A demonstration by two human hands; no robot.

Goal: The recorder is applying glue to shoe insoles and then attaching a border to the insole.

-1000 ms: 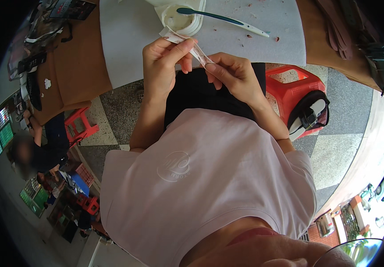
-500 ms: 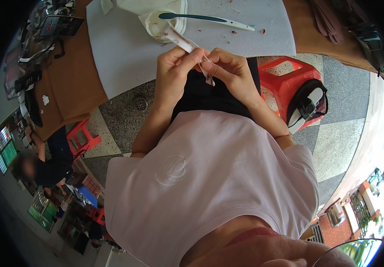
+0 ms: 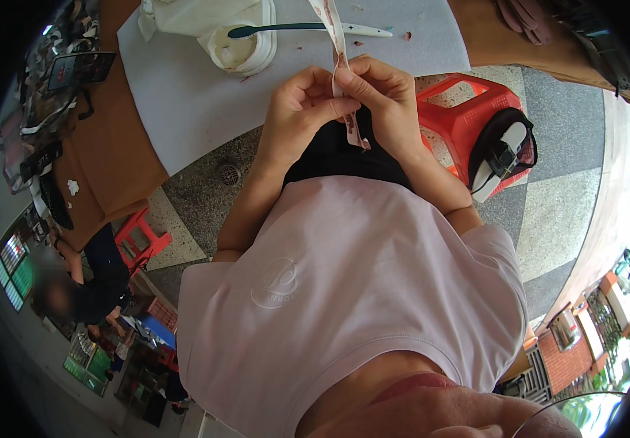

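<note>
The white strip (image 3: pixel 334 25) with reddish-brown marks is inside the grip of both hands: the left hand (image 3: pixel 296 113) and the right hand (image 3: pixel 388 98) each pinch it with thumb and fingers. Its long axis goes away from the person, leaning slightly to the left at the far side. From the grip, one longer part stretches forward, up to the top edge of the view, and so its far end is hidden. The other, shorter part hangs back toward the person, over the dark trousers (image 3: pixel 311 164), and its tip is curled. The right thumb presses a little farther forward on the strip than the left thumb, and both hands are about equally near to it. If the strip has one layer or two, I cannot tell.

Now the count: one strip, two hands, one toothbrush (image 3: pixel 293 28) and one white tub (image 3: pixel 264 55). The tub stands forward and left of the grip, on the pale sheet (image 3: pixel 191 109) of the surface; the toothbrush has its head over the tub's mouth. Two red stools are clearly seen, one (image 3: pixel 457 113) right of the grip, the other (image 3: pixel 140 241) behind on the left.
</note>
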